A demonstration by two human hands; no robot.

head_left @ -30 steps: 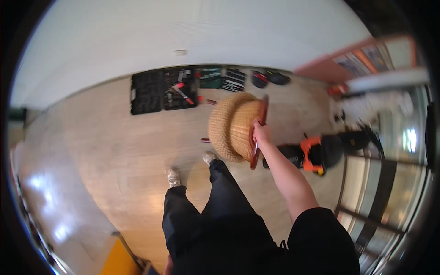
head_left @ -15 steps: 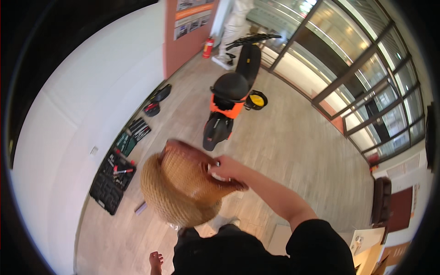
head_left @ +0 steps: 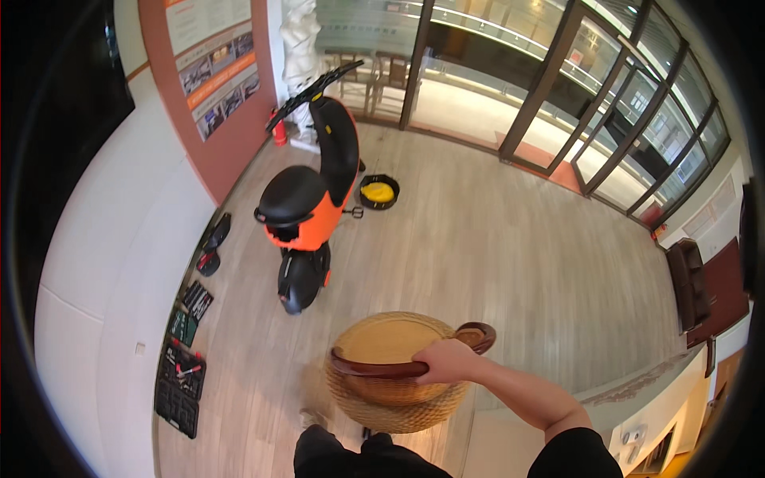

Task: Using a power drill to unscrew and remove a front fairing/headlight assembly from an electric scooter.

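A low woven wicker chair (head_left: 390, 408) hangs in front of my legs, tan with a glossy reddish-brown curved wooden rail. My right hand (head_left: 450, 361) is closed round that rail, with the arm reaching in from the lower right. The round seat faces up. Nothing shows of my left hand in the current view. Beyond the chair stands an orange and black electric scooter (head_left: 315, 223), its handlebar toward the far wall.
Right of the scooter a black basin (head_left: 378, 204) holds something yellow. Along the left wall lie an open black tool case (head_left: 177, 406) and several smaller tools. A white counter (head_left: 637, 398) is at the lower right, a dark sofa (head_left: 689, 287) beyond it. Glass doors (head_left: 613, 103) line the far side.
The wicker chair has swung right and turned from tilted to more level, still in my right hand. My left hand has left the view. The scene has shifted left as my head turned right.
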